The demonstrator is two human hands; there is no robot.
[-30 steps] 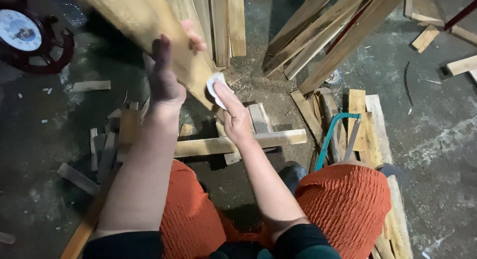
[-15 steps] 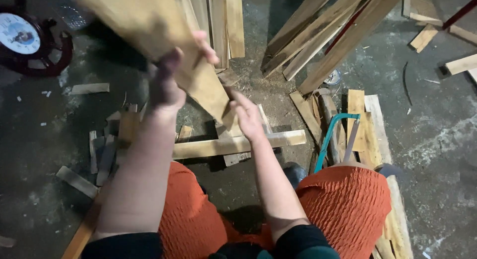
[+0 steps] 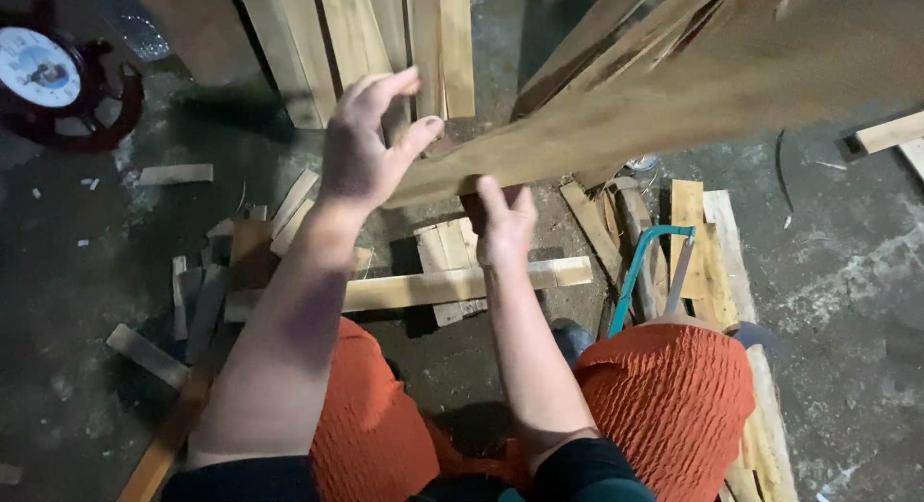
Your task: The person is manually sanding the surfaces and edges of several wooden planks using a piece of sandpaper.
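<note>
Head view looks down on a long wooden plank (image 3: 616, 127), blurred, that slants from the middle of the picture up to the upper right corner, raised above the floor (image 3: 847, 271). Its lower end sits between the two hands. The left hand (image 3: 371, 146) is at that end from above, thumb and fingers spread and curved about the plank's edge; whether it grips firmly or only touches I cannot tell. The right hand (image 3: 502, 228) is just under the same end, fingers pressed up against the underside of the wood, supporting it. Both forearms rise from the person's lap, and the knees in orange ribbed trousers (image 3: 674, 396) fill the bottom of the picture.

Just below the hands, on the floor, a pale wooden batten (image 3: 433, 288) lies crosswise, touching a short block (image 3: 448, 247) that lies under it. Left of these, small offcuts (image 3: 202, 290) lie scattered. Behind the hands, several boards (image 3: 385, 30) lean upright side by side. Right of the right knee, a saw with a teal frame (image 3: 640, 271) rests on a heap of flat planks (image 3: 717, 232). Far in the upper left corner, well apart from everything else, a round clock with a dark red rim (image 3: 48, 78) lies on the floor. No container shows anywhere in view.
</note>
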